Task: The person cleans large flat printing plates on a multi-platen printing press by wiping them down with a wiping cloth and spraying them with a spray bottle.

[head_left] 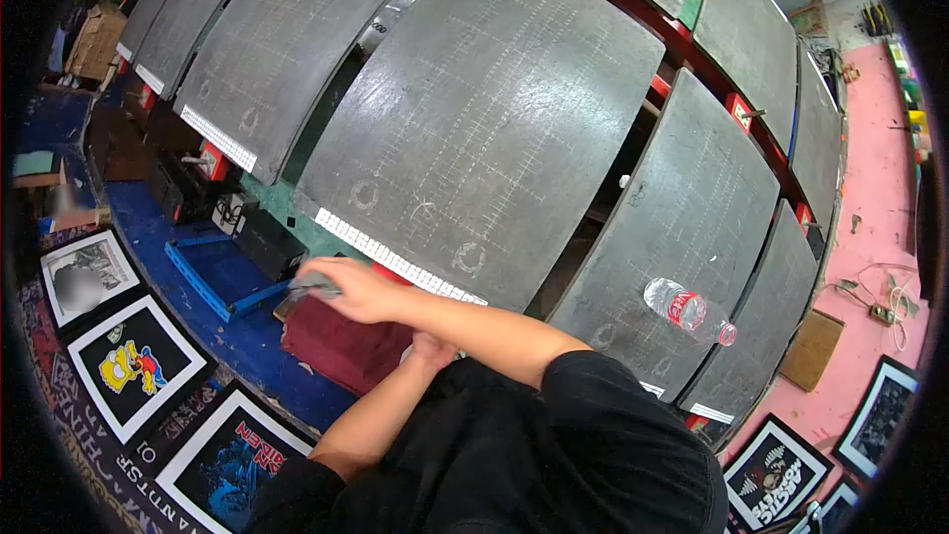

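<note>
My right hand (353, 291) reaches across my body to the left, its fingers closed round a small grey, folded-looking piece (314, 285). What it is made of cannot be made out. Under my right forearm is my left hand (431, 347), close to my body, with its fingers mostly hidden. Below both hands lies a dark red folded cloth (336, 344). Just beyond my forearm is the near edge of a large grey board (474, 119), printed with rulings and bordered by a white marked strip (395, 257).
More grey boards (267, 40) stand around on red arms. On the right board (682, 198) lies a clear plastic bottle (684, 307). A blue frame (203, 282) and black box (269, 245) are at left. Framed prints (138, 366) lie on the lower left.
</note>
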Demonstrator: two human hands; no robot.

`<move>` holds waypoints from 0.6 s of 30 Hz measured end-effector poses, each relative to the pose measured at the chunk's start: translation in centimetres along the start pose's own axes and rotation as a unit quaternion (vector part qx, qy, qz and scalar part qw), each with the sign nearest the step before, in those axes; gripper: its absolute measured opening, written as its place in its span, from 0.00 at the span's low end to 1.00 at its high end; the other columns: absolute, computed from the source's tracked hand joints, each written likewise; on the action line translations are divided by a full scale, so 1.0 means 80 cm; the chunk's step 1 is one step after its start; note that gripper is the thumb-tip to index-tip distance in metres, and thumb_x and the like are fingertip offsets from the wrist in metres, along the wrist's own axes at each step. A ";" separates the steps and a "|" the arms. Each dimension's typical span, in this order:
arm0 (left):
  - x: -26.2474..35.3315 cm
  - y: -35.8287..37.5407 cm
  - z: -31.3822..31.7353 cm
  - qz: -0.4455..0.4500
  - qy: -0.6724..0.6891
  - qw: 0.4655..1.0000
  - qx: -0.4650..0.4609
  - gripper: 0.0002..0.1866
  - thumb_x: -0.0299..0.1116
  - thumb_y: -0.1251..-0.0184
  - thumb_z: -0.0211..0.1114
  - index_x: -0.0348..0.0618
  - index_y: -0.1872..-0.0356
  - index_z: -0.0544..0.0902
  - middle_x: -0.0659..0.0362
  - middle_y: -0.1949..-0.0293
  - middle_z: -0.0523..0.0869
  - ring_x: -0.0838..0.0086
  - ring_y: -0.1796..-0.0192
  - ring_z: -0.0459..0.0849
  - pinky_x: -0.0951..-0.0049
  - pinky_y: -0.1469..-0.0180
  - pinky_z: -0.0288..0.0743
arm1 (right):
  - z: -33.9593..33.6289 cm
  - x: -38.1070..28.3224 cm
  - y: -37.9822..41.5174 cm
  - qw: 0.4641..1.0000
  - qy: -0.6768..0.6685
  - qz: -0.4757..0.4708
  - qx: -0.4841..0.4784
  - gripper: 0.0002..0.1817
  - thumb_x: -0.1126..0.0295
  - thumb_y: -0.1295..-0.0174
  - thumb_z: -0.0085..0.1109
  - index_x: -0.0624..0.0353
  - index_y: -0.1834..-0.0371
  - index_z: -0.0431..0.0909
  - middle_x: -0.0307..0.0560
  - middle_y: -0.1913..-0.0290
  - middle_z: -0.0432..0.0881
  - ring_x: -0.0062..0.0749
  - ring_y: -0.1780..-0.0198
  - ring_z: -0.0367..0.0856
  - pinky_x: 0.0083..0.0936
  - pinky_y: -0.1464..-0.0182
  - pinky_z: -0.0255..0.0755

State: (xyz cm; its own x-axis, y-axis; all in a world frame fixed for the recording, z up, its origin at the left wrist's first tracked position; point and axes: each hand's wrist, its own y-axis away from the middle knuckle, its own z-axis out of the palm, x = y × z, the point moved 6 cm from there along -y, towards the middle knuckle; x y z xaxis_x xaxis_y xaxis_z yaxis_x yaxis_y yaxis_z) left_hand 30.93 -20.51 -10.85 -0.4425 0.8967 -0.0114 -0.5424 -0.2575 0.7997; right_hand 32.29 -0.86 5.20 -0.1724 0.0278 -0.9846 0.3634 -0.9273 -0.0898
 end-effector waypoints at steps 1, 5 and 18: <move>-0.005 0.004 0.002 -0.038 0.044 0.997 -0.055 0.33 0.61 0.20 0.52 0.42 0.32 0.76 0.52 0.33 0.82 0.56 0.31 0.80 0.49 0.29 0.74 | 0.023 0.002 -0.011 0.996 -0.054 0.071 -0.015 0.19 0.73 0.35 0.67 0.60 0.41 0.78 0.52 0.42 0.85 0.46 0.38 0.83 0.37 0.34 0.75; 0.025 0.010 -0.012 0.086 -0.113 0.989 0.037 0.23 0.53 0.20 0.57 0.48 0.38 0.82 0.51 0.32 0.80 0.53 0.30 0.78 0.47 0.28 0.73 | 0.006 0.000 -0.002 0.949 -0.300 0.089 0.035 0.36 0.69 0.36 0.70 0.63 0.26 0.64 0.46 0.35 0.79 0.31 0.37 0.78 0.31 0.33 0.73; 0.239 0.037 0.009 0.250 0.015 0.930 0.271 0.34 0.64 0.22 0.49 0.51 0.29 0.72 0.55 0.36 0.77 0.59 0.33 0.75 0.51 0.26 0.63 | -0.632 -0.038 0.200 0.659 0.432 0.103 0.607 0.31 0.51 0.29 0.65 0.59 0.29 0.74 0.61 0.32 0.80 0.55 0.30 0.77 0.43 0.27 0.65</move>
State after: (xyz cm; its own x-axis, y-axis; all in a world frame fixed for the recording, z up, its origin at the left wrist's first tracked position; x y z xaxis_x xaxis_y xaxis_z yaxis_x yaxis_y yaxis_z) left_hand 21.40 -3.89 -8.25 -0.5669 0.7012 0.4323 0.1715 -0.4129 0.8945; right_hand 84.92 3.06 -0.78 0.5419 -0.4303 -0.7219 -0.7937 -0.5444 -0.2713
